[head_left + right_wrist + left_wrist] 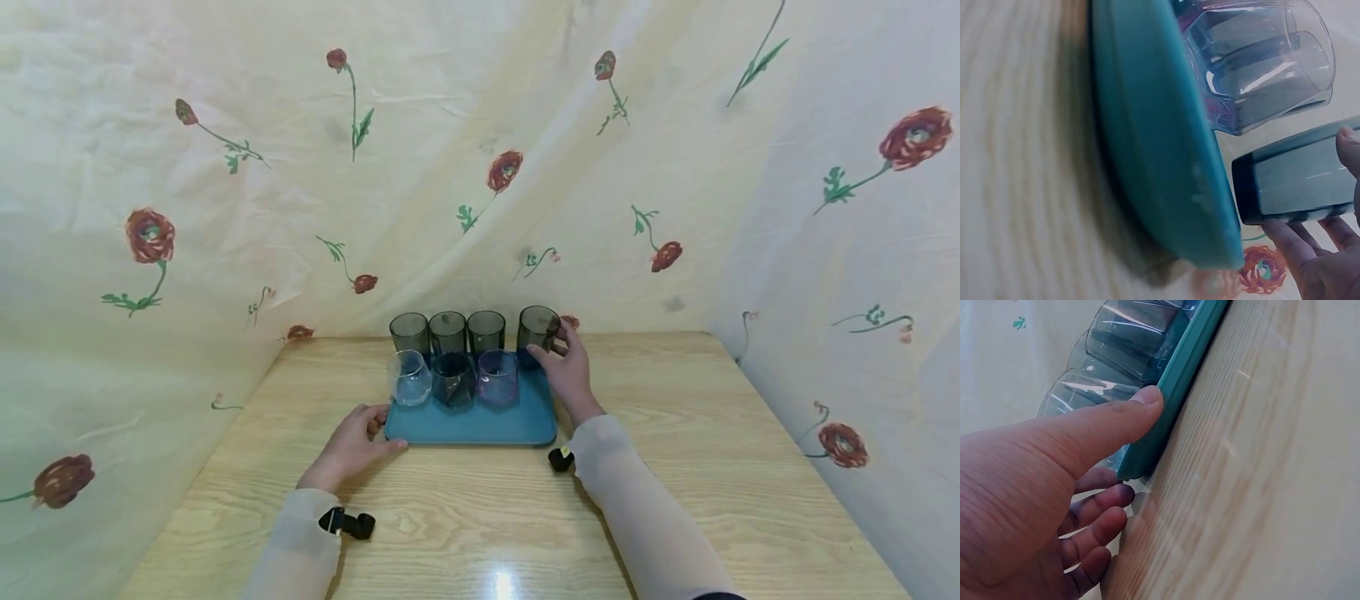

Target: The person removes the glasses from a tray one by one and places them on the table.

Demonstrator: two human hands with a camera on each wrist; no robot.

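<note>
While the left hand (356, 442) steadies the blue-green rectangular tray with a raised rim (472, 427) at its front left corner, the right hand (570, 371) has the action at the far right! It holds a smoky grey cylindrical glass tumbler (537, 325), mouth up, at the tray's back right corner; whether the base touches down, I cannot tell. That right grip is parted only as far as the tumbler's width, thumb on one side, fingers on the other. Over to the left grip: the thumb presses on the tray's rim, fingers partly curled about the corner, a narrow hold.

Now the line-up! Three matching smoky grey glass tumblers (447, 332) stand close together at the back, a gap between them and the held one. In front, on the tray, three faceted glasses: a clear one (412, 383) on the left, a dark grey one (454, 385) in the middle, a purple-tinted one (498, 383) on the right. Under it all, a pale wood-grain worktop (450, 517); behind, cream cloth printed with red flowers (450, 125). Pale sleeves (633, 492) on both arms, and a black strapped device (347, 523) at the left wrist.
</note>
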